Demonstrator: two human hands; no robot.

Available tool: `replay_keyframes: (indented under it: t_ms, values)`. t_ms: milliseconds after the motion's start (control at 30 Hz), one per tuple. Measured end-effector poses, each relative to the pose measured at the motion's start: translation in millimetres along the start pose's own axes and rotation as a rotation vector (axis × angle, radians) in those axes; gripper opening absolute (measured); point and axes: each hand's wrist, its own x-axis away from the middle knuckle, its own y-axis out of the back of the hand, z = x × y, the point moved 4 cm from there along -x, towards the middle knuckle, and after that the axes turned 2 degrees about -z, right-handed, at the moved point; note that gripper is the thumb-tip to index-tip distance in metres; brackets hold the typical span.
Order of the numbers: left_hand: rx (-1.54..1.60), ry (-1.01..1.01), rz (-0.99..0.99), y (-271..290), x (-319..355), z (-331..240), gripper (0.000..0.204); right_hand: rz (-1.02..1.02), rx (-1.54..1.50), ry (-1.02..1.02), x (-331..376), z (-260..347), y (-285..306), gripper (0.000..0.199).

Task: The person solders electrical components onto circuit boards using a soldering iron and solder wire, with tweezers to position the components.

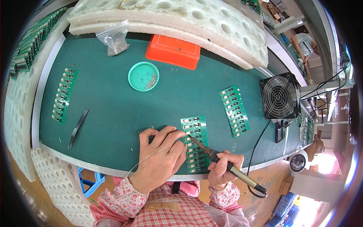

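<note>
A green circuit board panel (197, 151) lies near the table's front edge, with rows of small white and black parts. My right hand (224, 170) is closed around the handle of a soldering iron (236, 172). Its tip meets the panel's upper left part, close to my left fingertips. My left hand (160, 157) rests beside the panel with curled fingers, the index fingertip at its left edge. A thin solder wire (145, 158) runs over the back of this hand and in between the fingers; its end is hidden.
Other board panels lie at right (234, 111) and far left (65, 95). Tweezers (78, 128) lie at left. Behind are a teal dish (130, 81) of tiny parts, a red bin (172, 51), a plastic bag (115, 39) and white foam (170, 22). A fan (280, 96) stands right.
</note>
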Motion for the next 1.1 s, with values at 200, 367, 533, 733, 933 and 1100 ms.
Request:
replay_keyframes:
  t_ms: [200,367,533,733,933,1100]
  values:
    - [0.000,-0.002,-0.006,0,0,0,0.017,0.048,0.024,0.099,-1,2,-1,0.021]
    - [0.003,-0.005,-0.011,0,0,0,0.017,0.036,0.038,0.042,-1,6,-2,0.022]
    - [0.003,0.002,0.004,0,-1,0,0.017,-0.006,-0.020,-0.001,-2,2,-2,0.024]
    - [0.001,0.007,0.005,0,-1,0,0.017,0.039,0.043,-0.009,2,1,1,0.022]
    - [0.013,0.007,-0.013,1,-1,0,0.019,0.068,0.040,0.064,4,-3,6,0.024]
    - [-0.004,-0.005,-0.006,2,-1,0,0.014,-0.100,0.071,0.102,-4,6,8,0.027]
